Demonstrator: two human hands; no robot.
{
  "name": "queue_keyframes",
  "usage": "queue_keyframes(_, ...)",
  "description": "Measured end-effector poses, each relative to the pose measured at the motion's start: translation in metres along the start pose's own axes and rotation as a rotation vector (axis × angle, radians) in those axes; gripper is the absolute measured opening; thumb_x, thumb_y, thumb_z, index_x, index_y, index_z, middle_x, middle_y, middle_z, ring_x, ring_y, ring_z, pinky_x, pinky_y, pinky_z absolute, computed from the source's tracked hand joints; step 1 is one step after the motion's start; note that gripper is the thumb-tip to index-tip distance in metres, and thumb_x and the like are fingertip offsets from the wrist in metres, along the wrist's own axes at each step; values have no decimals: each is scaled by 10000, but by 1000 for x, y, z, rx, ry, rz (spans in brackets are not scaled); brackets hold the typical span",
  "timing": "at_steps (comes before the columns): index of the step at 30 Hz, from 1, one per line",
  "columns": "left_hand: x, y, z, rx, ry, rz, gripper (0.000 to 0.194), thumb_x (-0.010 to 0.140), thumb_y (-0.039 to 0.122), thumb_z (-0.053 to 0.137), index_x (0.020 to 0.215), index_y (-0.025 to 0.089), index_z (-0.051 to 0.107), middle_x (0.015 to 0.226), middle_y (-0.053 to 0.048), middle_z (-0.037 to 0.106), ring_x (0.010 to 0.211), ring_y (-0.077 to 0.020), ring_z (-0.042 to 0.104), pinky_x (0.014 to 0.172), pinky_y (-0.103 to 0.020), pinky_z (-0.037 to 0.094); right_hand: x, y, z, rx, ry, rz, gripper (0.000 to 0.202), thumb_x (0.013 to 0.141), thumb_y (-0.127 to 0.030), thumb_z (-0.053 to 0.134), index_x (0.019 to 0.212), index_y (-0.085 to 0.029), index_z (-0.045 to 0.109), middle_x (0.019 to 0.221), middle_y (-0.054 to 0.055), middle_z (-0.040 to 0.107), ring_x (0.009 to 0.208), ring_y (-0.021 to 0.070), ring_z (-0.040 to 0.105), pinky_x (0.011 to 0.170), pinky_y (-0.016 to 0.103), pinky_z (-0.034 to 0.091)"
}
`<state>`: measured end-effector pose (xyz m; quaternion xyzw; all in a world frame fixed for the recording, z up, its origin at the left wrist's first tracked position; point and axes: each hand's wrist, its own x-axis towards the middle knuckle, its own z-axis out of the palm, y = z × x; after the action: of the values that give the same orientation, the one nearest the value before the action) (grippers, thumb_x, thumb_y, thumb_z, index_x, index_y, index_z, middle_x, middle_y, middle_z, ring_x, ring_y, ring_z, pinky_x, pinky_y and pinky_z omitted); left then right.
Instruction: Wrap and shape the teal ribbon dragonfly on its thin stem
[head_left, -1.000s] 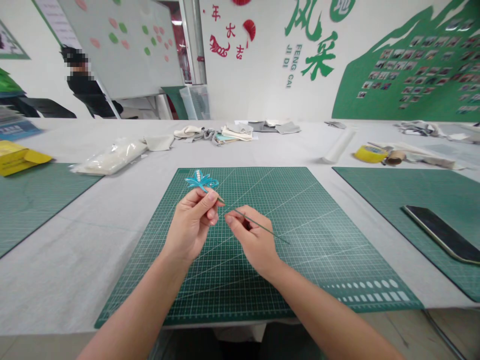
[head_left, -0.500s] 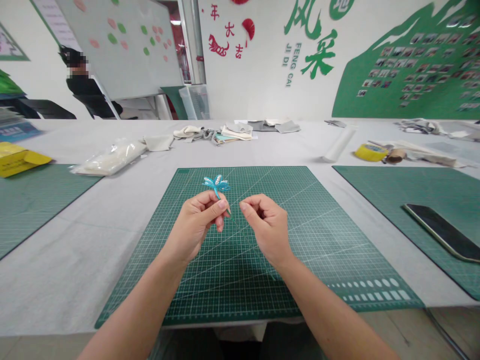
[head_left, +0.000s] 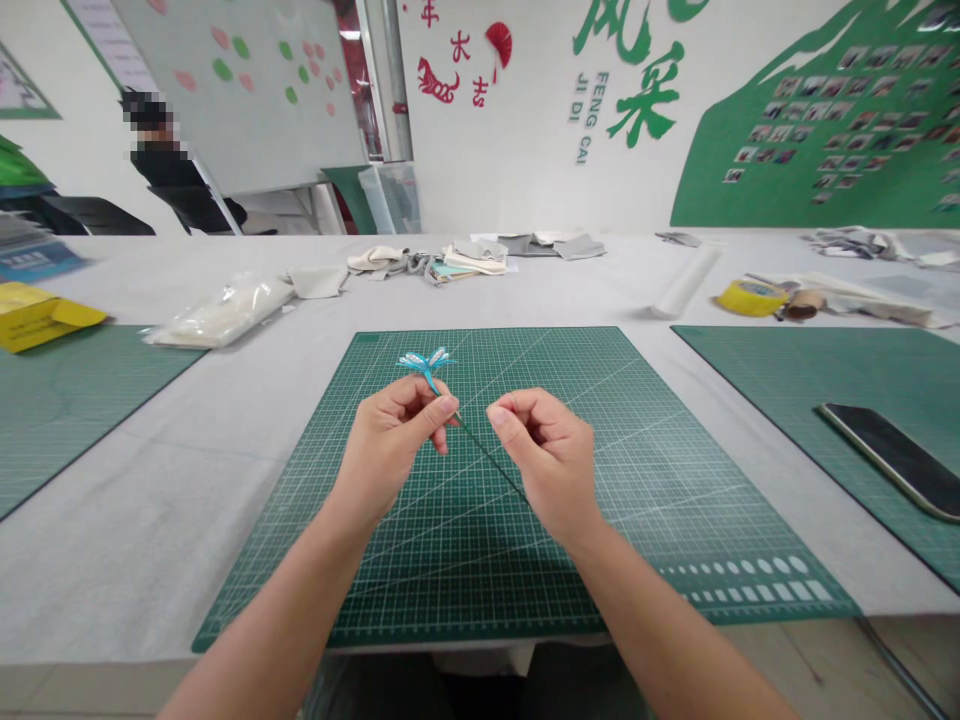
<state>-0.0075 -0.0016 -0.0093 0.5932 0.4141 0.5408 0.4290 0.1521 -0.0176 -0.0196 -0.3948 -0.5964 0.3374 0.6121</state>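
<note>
Between the thumb and fingers of my left hand [head_left: 394,430] is a small blue artificial flower [head_left: 427,363] with pale, whitish patches on its petals. I grip it just below the bloom, which tilts up to the left. Its thin dark stem [head_left: 491,459] slants down to the right and passes behind my right hand [head_left: 551,450]. The right thumb and forefinger are pinched together a short way from the left fingertips. Whatever that pinch holds, if anything, is too fine to see. Both hands are above the green cutting mat [head_left: 600,380].
On the right, a phone [head_left: 896,455] lies on another cutting mat [head_left: 750,365]. Yellow tape [head_left: 752,296] and a plastic-wrapped bundle [head_left: 221,312] rest on the table. Fabric scraps [head_left: 476,255] lie along the back. A person [head_left: 169,165] sits at the far left.
My right hand has moved slightly right, away from the left fingertips. The flower has shifted a little left and turned in my left hand's grip. The camera view has shifted slightly.
</note>
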Motion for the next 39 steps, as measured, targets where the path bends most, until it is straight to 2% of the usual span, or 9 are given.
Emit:
queue_keyframes(6, 0, 1, 0, 45, 15, 29, 136, 849, 260, 646, 741, 180, 630, 638, 26, 591, 532, -84, 539, 567, -222, 436, -3, -1, 0, -38, -24, -36, 121, 878, -243, 589, 770, -196, 620, 545, -60, 445, 463, 69, 363, 426, 211, 308)
queue_keyframes(15, 1, 0, 0, 73, 68, 60, 137, 848, 245, 642, 734, 172, 624, 681, 30, 611, 522, -70, 542, 565, -224, 448, -5, -5, 2, -203, -57, -232, 116, 863, -165, 572, 762, -187, 627, 606, -38, 559, 497, 74, 439, 480, 221, 372)
queue_keyframes(20, -1, 4, 1, 127, 143, 113, 177, 848, 231, 641, 686, 169, 605, 727, 25, 625, 533, -67, 547, 571, -230, 455, -7, -2, 6, -230, -86, -325, 118, 853, -131, 578, 756, -166, 635, 595, -36, 548, 512, 69, 459, 507, 212, 381)
queue_keyframes(24, -2, 4, 3, 159, 232, 163, 122, 842, 204, 644, 723, 176, 631, 733, 23, 640, 531, -71, 552, 568, -232, 455, -9, 3, 10, -242, -99, -380, 104, 847, -122, 593, 757, -157, 635, 592, -37, 540, 517, 65, 467, 518, 208, 381)
queue_keyframes(28, -2, 2, 6, 76, 264, 162, 80, 834, 204, 655, 757, 179, 655, 719, 21, 646, 532, -76, 549, 581, -233, 458, -10, 7, 14, -247, -108, -408, 105, 849, -121, 595, 755, -154, 628, 598, -36, 543, 516, 63, 470, 515, 204, 380)
queue_keyframes(33, -2, 0, 8, -115, 280, 109, 83, 805, 196, 684, 728, 176, 660, 612, 30, 604, 603, -91, 573, 669, -228, 471, -11, 11, 17, -260, -107, -427, 102, 855, -120, 587, 772, -156, 636, 605, -34, 552, 524, 66, 483, 527, 206, 388)
queue_keyframes(39, 0, 2, 8, -286, 256, -42, 128, 769, 220, 717, 705, 149, 632, 709, -1, 657, 470, -34, 444, 475, -176, 363, -13, 16, 19, -270, -94, -420, 95, 861, -117, 581, 816, -168, 648, 631, -30, 577, 547, 74, 498, 546, 212, 397)
